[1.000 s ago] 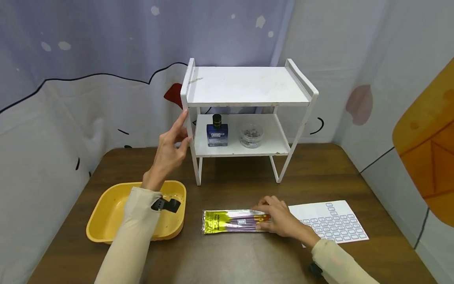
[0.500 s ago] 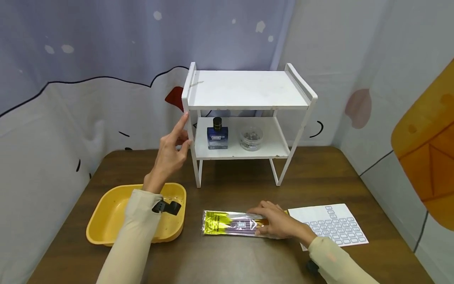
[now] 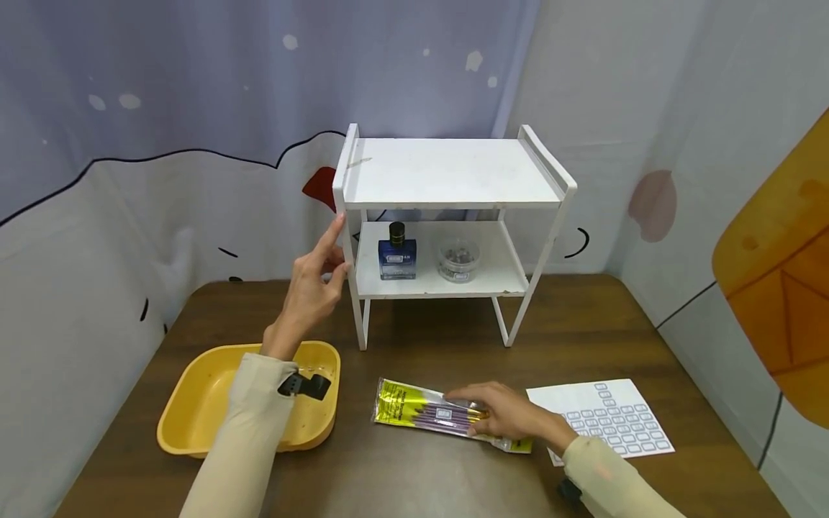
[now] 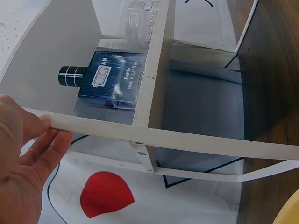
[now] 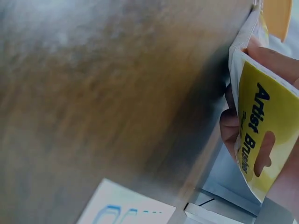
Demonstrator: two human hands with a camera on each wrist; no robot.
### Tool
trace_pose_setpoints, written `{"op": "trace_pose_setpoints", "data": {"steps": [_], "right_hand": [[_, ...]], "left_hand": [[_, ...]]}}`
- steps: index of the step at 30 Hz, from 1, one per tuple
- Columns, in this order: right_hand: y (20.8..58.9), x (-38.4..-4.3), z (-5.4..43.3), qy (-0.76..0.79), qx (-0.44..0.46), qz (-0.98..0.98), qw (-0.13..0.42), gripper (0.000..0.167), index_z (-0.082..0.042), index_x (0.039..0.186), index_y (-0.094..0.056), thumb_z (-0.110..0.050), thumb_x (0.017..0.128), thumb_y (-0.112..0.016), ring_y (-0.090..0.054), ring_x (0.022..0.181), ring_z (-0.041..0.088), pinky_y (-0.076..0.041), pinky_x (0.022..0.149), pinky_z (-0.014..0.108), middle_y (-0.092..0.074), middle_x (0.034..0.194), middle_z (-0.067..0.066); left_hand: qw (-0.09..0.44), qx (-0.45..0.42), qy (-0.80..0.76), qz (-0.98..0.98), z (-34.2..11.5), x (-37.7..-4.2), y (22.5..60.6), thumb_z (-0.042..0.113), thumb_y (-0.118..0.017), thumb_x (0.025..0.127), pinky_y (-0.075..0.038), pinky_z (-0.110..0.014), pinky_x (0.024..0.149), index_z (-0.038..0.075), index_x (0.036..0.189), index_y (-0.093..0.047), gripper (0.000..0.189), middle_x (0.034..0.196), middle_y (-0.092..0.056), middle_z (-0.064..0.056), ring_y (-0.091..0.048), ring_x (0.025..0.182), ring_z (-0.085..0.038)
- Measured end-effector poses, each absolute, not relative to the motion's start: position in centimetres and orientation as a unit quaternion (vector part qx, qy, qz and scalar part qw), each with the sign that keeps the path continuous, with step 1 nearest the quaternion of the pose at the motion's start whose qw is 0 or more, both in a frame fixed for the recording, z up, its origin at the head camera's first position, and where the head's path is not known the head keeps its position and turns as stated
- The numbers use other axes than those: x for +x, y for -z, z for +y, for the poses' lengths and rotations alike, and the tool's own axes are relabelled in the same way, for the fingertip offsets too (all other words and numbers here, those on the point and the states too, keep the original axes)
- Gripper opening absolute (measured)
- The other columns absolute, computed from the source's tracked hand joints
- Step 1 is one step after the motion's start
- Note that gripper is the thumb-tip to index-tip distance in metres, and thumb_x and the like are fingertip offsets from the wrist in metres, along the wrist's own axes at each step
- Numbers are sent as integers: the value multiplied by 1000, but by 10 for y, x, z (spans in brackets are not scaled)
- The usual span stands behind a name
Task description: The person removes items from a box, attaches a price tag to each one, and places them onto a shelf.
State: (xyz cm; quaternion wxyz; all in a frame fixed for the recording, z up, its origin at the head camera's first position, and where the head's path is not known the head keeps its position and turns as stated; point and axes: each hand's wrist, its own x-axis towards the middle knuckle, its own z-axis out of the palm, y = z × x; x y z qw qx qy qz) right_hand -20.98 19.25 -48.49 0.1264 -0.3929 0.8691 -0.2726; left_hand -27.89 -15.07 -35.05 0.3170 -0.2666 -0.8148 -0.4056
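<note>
My left hand [image 3: 311,284] pinches the left front post of the small white two-tier shelf [image 3: 453,171]. In the left wrist view, the thumb and fingers [image 4: 56,149] meet at that post. A pack of artist brushes [image 3: 424,411], yellow and clear with purple handles, is in the grip of my right hand [image 3: 508,411] above the table's middle. Seen from the right wrist, the pack's yellow card end [image 5: 264,121] hides part of that hand. On the lower tier stand a blue perfume bottle [image 3: 397,257] and a clear round tub [image 3: 458,260] of small grey pieces.
A yellow basin [image 3: 194,410] stands on the brown table [image 3: 414,478] at the left, beneath my left forearm. White paper printed with small label boxes [image 3: 609,417] lies at the right, partly under my right wrist. Patterned cloth [image 3: 194,79] hangs behind.
The brush pack has turned: its right end has swung toward me and its left end up slightly. My right hand moved with it. The left hand keeps its hold on the shelf post.
</note>
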Motion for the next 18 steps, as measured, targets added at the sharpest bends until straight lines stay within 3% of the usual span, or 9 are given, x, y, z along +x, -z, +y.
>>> {"op": "trace_pose_setpoints", "data": {"steps": [2, 5, 9, 12, 14, 18], "right_hand": [[484, -210, 194, 285, -395, 862, 137, 60, -15, 140, -58, -14, 84, -79, -61, 123, 22, -52, 101, 41, -64, 137, 6], [480, -211, 196, 316, -390, 849, 164, 56, -14, 140, -58, -9, 86, -76, -68, 93, 9, -53, 94, 32, -63, 138, 9], [469, -213, 202, 343, -383, 838, 182, 52, -12, 138, -59, -8, 89, -74, -59, 74, 3, -51, 87, 28, -63, 137, 11], [455, -215, 207, 344, -389, 837, 173, 49, -12, 137, -60, -11, 90, -73, -63, 103, 8, -52, 95, 30, -64, 136, 8], [443, -217, 211, 349, -394, 834, 168, 47, -12, 136, -60, -12, 91, -72, -63, 106, 10, -52, 95, 30, -65, 135, 8], [409, -220, 219, 382, -388, 817, 189, 46, -11, 138, -58, -11, 93, -70, -62, 71, 4, -55, 61, 24, -66, 122, 14]], "left_hand": [[317, -267, 405, -815, -151, -279, 351, -14, -63, 89, -48, -8, 78, 12, 155, -35, 76, 83, -60, -15, -55, 68, -20], [318, -268, 403, -815, -151, -279, 350, -14, -63, 89, -48, -9, 78, 13, 155, -35, 77, 83, -61, -15, -56, 69, -20], [321, -268, 401, -815, -151, -280, 350, -13, -63, 89, -49, -10, 78, 13, 155, -35, 77, 84, -61, -15, -56, 69, -20], [321, -268, 401, -815, -151, -280, 350, -13, -63, 89, -48, -9, 78, 12, 155, -35, 76, 84, -61, -15, -56, 69, -19], [321, -269, 402, -815, -151, -280, 350, -13, -63, 89, -48, -9, 78, 12, 155, -35, 76, 83, -61, -15, -56, 68, -20], [323, -272, 401, -813, -151, -280, 351, -14, -64, 88, -47, -7, 78, 12, 155, -35, 77, 82, -61, -15, -56, 68, -20]]}}
